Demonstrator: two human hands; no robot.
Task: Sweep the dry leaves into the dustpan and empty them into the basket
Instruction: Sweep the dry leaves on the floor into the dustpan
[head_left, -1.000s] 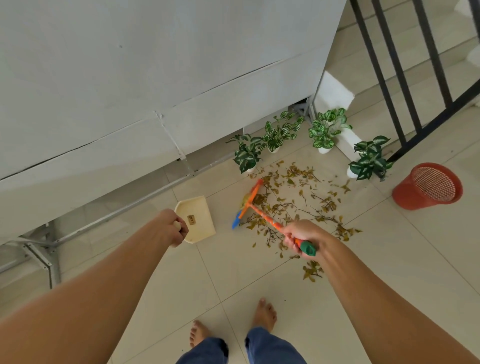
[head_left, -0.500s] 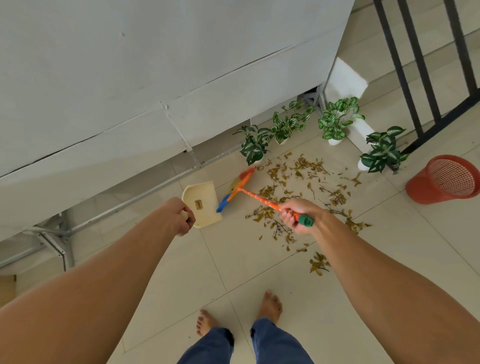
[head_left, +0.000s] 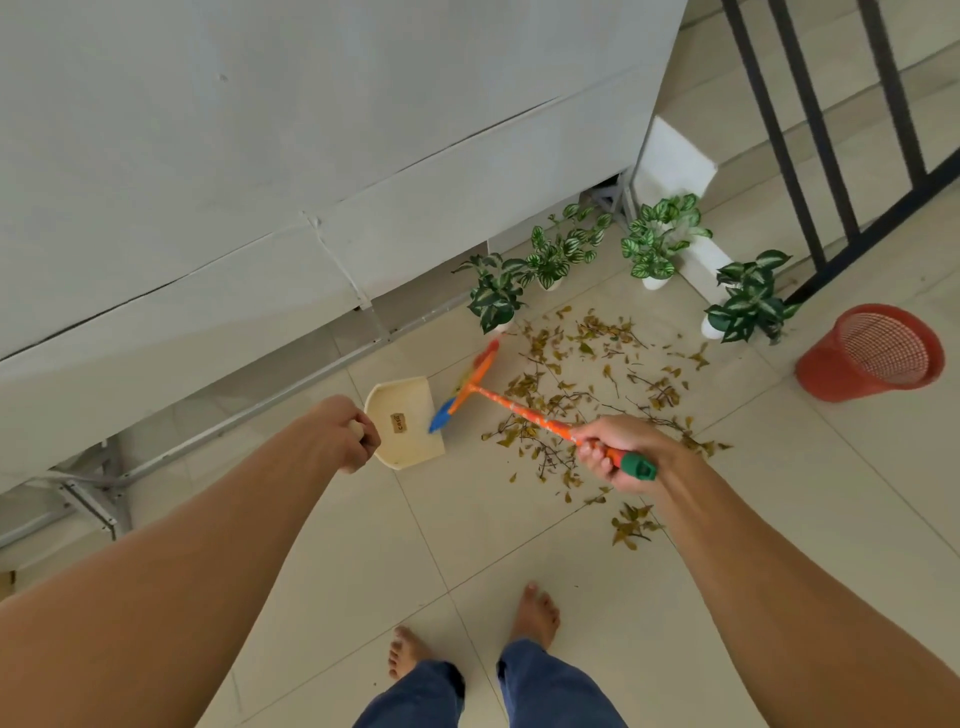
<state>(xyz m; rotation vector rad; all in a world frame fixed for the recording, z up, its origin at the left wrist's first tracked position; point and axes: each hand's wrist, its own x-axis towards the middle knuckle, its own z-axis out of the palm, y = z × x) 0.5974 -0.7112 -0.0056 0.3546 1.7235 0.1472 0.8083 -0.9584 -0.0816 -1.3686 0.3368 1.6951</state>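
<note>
1. Our left hand (head_left: 349, 434) holds the dustpan (head_left: 410, 448) by its handle, fingers curled round it. The pan sits low at the tile floor (head_left: 467, 519), its mouth facing the leaves.
2. Our right hand (head_left: 618, 454) grips the broom (head_left: 519, 413) near its green end cap, fingers wrapped tight round the handle. The broom's head lies just at the pan's mouth.
3. We judge the task barely begun: inside the pan we see only a small label. The dry leaves (head_left: 587, 384) are scattered over the tiles to the right of the broom head, between the potted plants (head_left: 496, 293) and our right hand. A small clump (head_left: 631, 525) lies apart, nearer our feet.
4. The basket (head_left: 831, 374) stands upright, well off to the right. We cannot tell whether anything is in it.
5. What remains: gathering the spread, sweeping it into the pan, fetching the stray clump, then carrying the pan across and tipping it out.
6. Edges: the white wall (head_left: 260, 156) and its metal rail run close behind the pan. The plants line the far side of the leaves, one just beside the broom head's far tip, so strokes there could knock a pot. The dark railing (head_left: 810, 156) closes the corner near the basket.
7. Room: the tiles between our feet and the leaves allow pulling strokes leftward, and the way to the basket runs along the leaves' near edge.
</note>
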